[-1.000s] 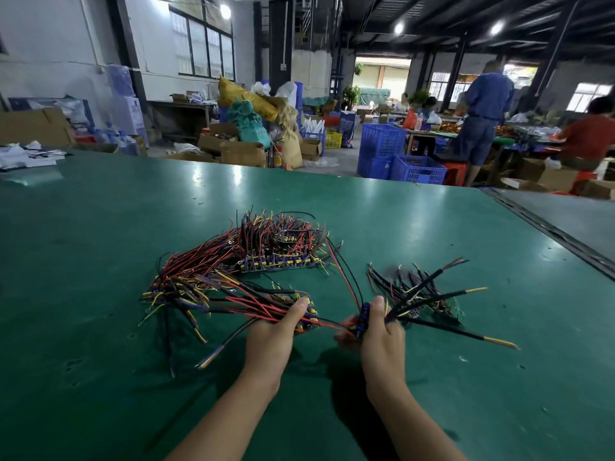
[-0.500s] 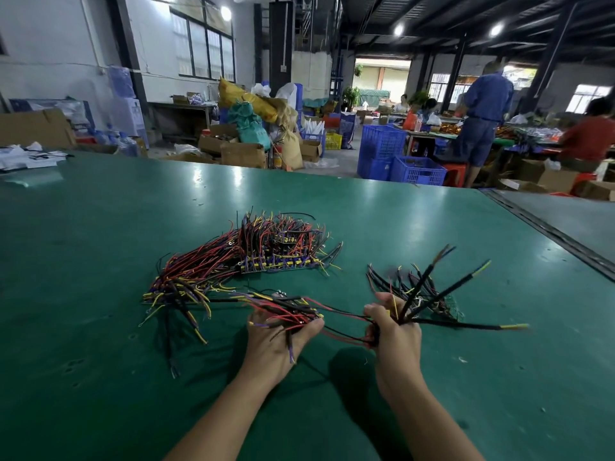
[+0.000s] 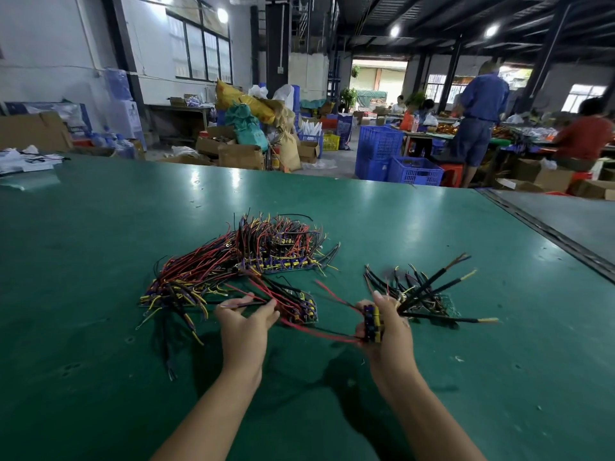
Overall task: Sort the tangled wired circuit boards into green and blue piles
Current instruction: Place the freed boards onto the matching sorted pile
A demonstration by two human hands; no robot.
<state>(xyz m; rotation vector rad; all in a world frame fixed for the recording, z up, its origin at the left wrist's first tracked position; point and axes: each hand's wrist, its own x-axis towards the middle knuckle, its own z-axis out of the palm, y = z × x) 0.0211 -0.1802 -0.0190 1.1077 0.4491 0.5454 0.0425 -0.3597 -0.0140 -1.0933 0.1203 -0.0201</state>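
A big tangle of wired blue boards (image 3: 246, 264) with red, black and yellow wires lies in the middle of the green table (image 3: 100, 377). My left hand (image 3: 244, 322) pinches red and black wires at the tangle's near edge, beside a blue board (image 3: 304, 309). My right hand (image 3: 382, 331) grips a small blue board (image 3: 372, 322) with yellow parts; its red wires stretch left toward the tangle. Behind my right hand lies a smaller pile of green boards (image 3: 429, 294) with thick black wires.
A dark seam (image 3: 549, 231) runs along the table at the right. Papers (image 3: 26, 161) lie at the far left corner. Beyond the table stand blue crates (image 3: 396, 161), cardboard boxes, and people at other benches.
My right hand has drawn the small blue board back and to the right, away from the tangle, stretching its red wires. My left hand has shifted onto the wires at the tangle's edge.
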